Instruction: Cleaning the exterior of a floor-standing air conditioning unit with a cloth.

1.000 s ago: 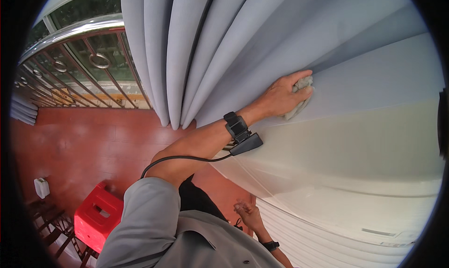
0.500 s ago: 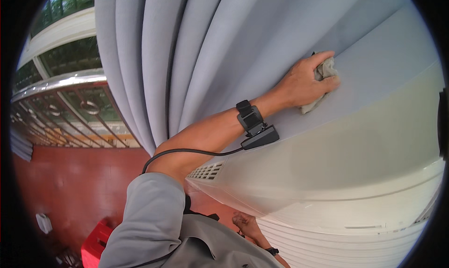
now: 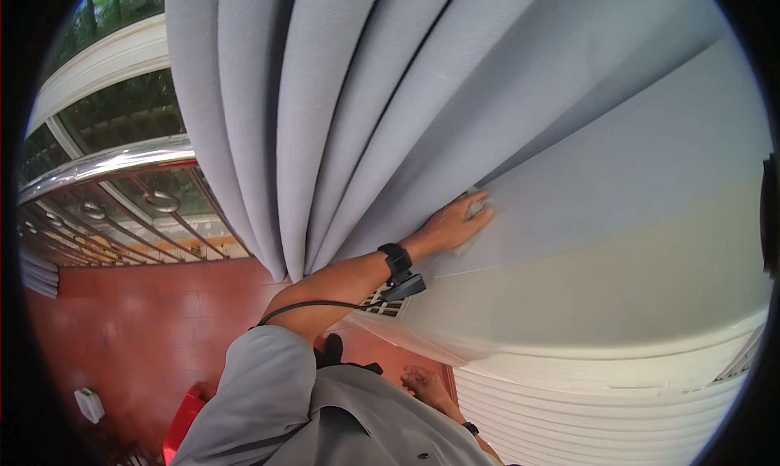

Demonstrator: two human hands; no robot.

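My left hand point(image 3: 452, 225) is stretched out and presses a small pale grey cloth point(image 3: 473, 222) flat against a wall point(image 3: 634, 222) that is grey above and cream below. A black wristband with a clipped device and a cable sits on that wrist. Grey curtain folds point(image 3: 325, 100) hang just left of the hand. My right hand point(image 3: 422, 382) is low by my body, close to the wall's base, with a dark band on its wrist. Its fingers are too small and shaded to read.
A small vent grille point(image 3: 382, 306) sits in the wall under my left forearm. White horizontal slats point(image 3: 609, 417) run along the lower right. To the left are a metal railing point(image 3: 122, 214), a red tiled floor point(image 3: 146, 328), a red crate point(image 3: 183, 421) and a small white object point(image 3: 88, 403).
My left hand has slid the cloth down and to the left along the wall, back toward the curtain. The view has dropped, showing more of the red floor.
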